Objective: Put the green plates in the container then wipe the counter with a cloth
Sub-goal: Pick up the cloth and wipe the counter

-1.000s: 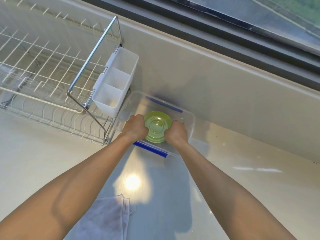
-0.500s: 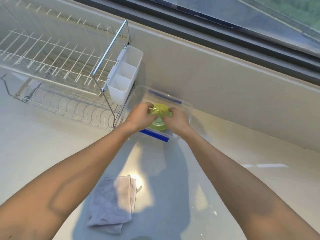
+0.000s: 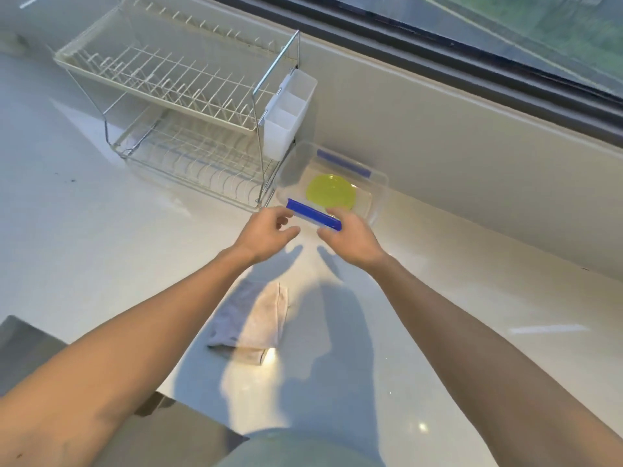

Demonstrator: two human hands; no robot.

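A green plate [image 3: 331,192] lies flat inside a clear plastic container [image 3: 379,193] with blue clips, standing on the white counter against the back wall. My left hand [image 3: 266,234] and my right hand [image 3: 350,237] hover just in front of the container's near blue clip, both empty with fingers apart. A folded grey-white cloth [image 3: 253,318] lies on the counter between my forearms, closer to me than the hands.
A two-tier wire dish rack [image 3: 182,106] with a white cutlery holder [image 3: 288,114] stands left of the container. A window sill runs along the back wall. The counter's front edge [image 3: 188,404] is at the bottom left.
Both hands let go of the green plate, which now rests in the container, and drew back toward me out of the container. The view pulled back, showing more counter and cloth.
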